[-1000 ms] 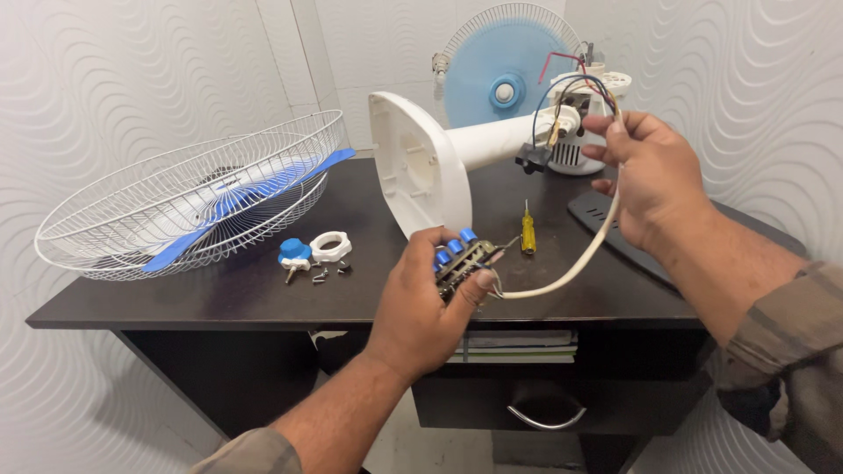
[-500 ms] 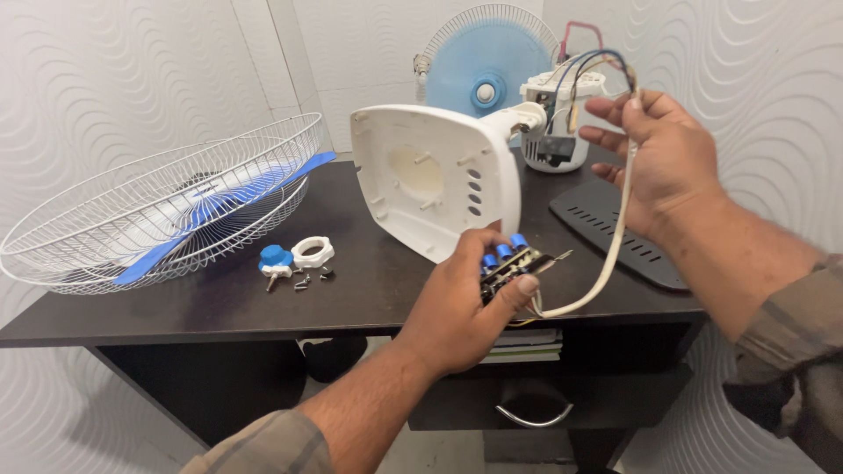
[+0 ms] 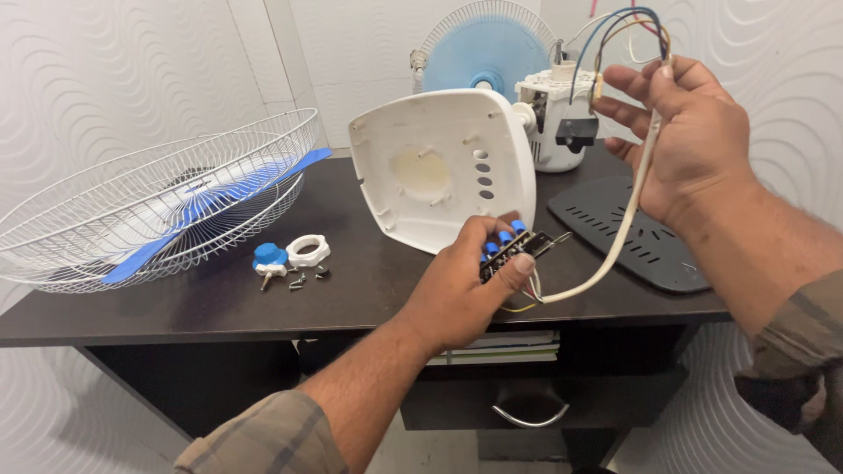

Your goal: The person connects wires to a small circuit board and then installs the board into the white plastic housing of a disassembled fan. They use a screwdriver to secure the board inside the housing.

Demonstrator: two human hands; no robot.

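The left hand (image 3: pixel 465 290) pinches the switch block (image 3: pixel 514 248), its long axis rising toward the right, blue buttons facing up-left. The right hand (image 3: pixel 689 145) loosely holds the white cable (image 3: pixel 628 224), which runs down-left to the block.

My left hand (image 3: pixel 465 285) and right hand (image 3: pixel 680 145) are both bare, with no gloves, rings or watch showing. My forearms are uncovered most of the way up. On each arm I wear a shirt sleeve pushed back toward the elbow. The left sleeve (image 3: pixel 263 439) is a plaid of dull olive, brown and grey stripes. The right sleeve (image 3: pixel 803 338) has the same muted check.
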